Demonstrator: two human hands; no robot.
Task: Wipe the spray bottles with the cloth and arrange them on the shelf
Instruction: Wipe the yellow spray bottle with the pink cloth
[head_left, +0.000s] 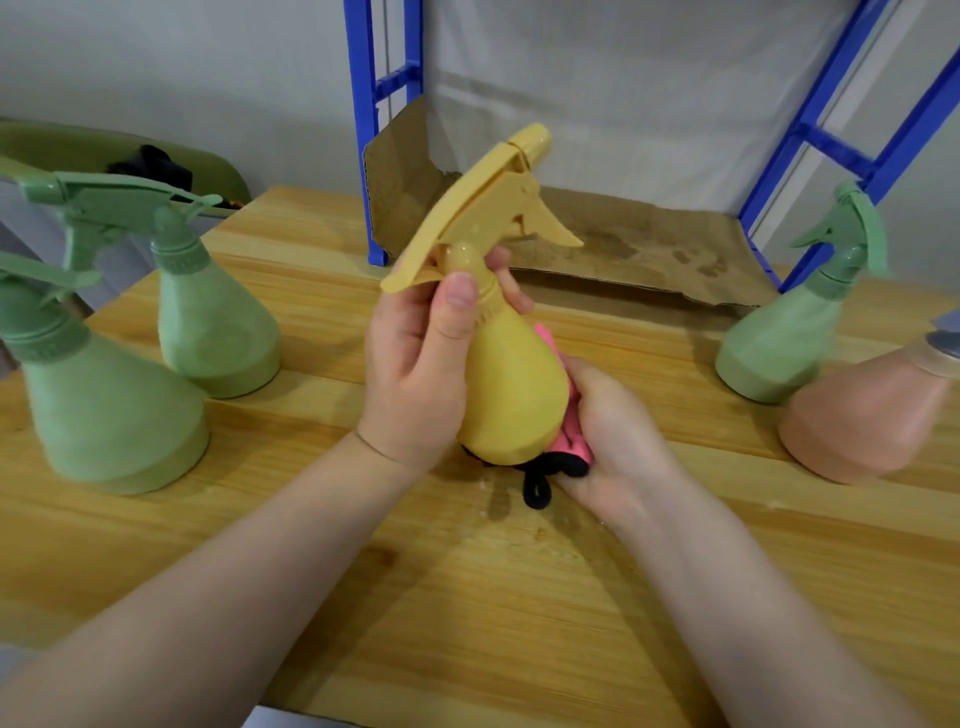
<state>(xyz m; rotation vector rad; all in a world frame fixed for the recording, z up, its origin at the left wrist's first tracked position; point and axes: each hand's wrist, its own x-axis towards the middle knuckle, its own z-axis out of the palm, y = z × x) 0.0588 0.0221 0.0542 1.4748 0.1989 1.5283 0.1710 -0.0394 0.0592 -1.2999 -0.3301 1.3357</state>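
Five cone-shaped plastic spray bottles total: three green, one peach at the right edge, and one yellow bottle (511, 384) mid-frame. Left hand (415, 374) grips its neck; right hand (613, 441) presses a pink cloth (569, 447) against its base above the wooden table (467, 597).

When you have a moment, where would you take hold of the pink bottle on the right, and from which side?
Probably by the neck just under its cap, coming from above. The pink bottle stands upright, its wide base narrows upward to a hand-sized part, and the green bottle crowds it on the left. Its top is cut off by the frame.
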